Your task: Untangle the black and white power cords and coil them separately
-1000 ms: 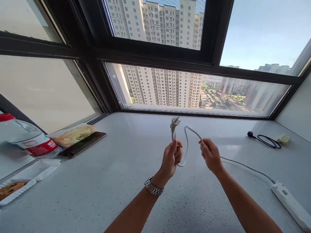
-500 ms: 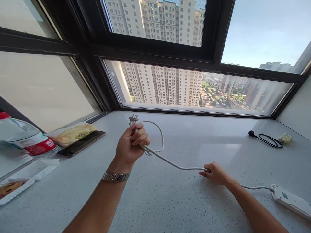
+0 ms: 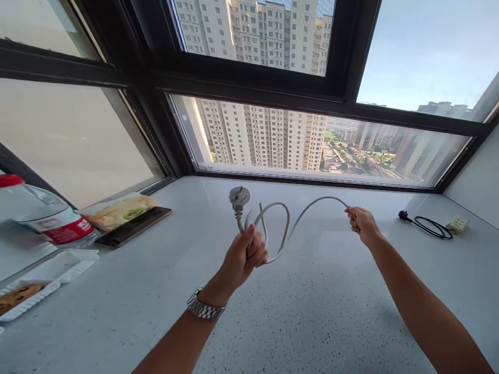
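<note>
My left hand [image 3: 246, 254], with a metal watch on its wrist, is closed round a looped white power cord [image 3: 287, 218]. The cord's grey-white plug [image 3: 239, 197] sticks up above that fist, its pins facing away from the hand. From the loops beside the left hand, the cord arcs up and over to my right hand [image 3: 362, 223], whose fingers pinch it further to the right. Both hands are raised over the speckled white counter [image 3: 296, 322]. Where the cord runs beyond the right hand is hidden.
Left of the hands lie a phone [image 3: 132, 227], a packet [image 3: 120, 212], a large red-capped bottle [image 3: 58, 218] and a white tray [image 3: 66, 267] holding a cookie [image 3: 21, 297]. A black cord [image 3: 429, 227] with a small socket block [image 3: 457, 224] sits at far right, below the window.
My left hand has shifted right and turned, with the plug tilting. My right hand has risen and moved right, lifting the cord into an arc. The white power strip has left the view.
</note>
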{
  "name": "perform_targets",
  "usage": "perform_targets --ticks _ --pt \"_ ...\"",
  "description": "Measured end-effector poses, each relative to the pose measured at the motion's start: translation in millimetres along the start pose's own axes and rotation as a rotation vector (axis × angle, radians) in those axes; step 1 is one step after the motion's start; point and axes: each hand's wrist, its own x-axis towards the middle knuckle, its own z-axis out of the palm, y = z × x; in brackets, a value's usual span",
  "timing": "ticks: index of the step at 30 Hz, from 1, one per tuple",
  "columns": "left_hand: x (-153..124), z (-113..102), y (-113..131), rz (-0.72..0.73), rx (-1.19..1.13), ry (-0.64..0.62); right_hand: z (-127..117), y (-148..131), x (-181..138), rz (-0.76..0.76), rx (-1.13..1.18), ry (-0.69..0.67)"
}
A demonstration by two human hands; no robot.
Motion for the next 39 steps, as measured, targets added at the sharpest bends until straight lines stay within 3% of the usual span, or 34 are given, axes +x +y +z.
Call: perform_targets --ticks 2,5,8,11,16,21,24,28,32,35,39 --pt "12.4 20.4 -24.8 0.007 -0.036 0.101 40.0 -0.3 -18.3 -0.152 0.017 0.081" --pt "28.5 40.9 -51.1 -0.002 -0.138 0.225 91.0 12.9 -53.7 -0.683 -0.180 0.157" --pt "38.1 44.0 -60.1 -0.052 -0.278 0.301 120.8 40.1 -79.1 -0.979 -0.355 -0.045" --pt "40.9 31.9 -58.0 -0.082 -0.343 0.328 130.9 69.4 -85.5 -1.101 -0.447 -0.126" --pt "34.6 3.1 -53.5 -0.114 -0.393 0.310 129.2 94.9 -85.6 -1.142 -0.433 0.005" --pt "26.0 -13.4 -54.0 -0.219 -0.481 0.300 125.2 101.6 -95.4 -0.996 -0.324 -0.085" --pt "25.5 -21.5 -57.5 -0.317 -0.424 0.412 124.7 107.3 -96.9 -0.929 -0.332 -0.092" --pt "27.6 -36.3 -67.6 -0.348 -0.107 0.667 127.0 112.1 -96.7 -0.920 -0.355 -0.173" --pt "28.3 -55.0 -77.2 -0.195 0.347 0.791 129.0 111.5 -99.6 -0.917 -0.480 -0.240" --pt "27.6 -65.9 -84.6 -0.009 0.894 0.783 128.9 112.3 -100.9 -0.899 -0.523 -0.285" --pt "23.8 -66.5 -93.1 0.164 1.284 0.676 128.0 113.7 -100.5 -0.864 -0.581 -0.271"
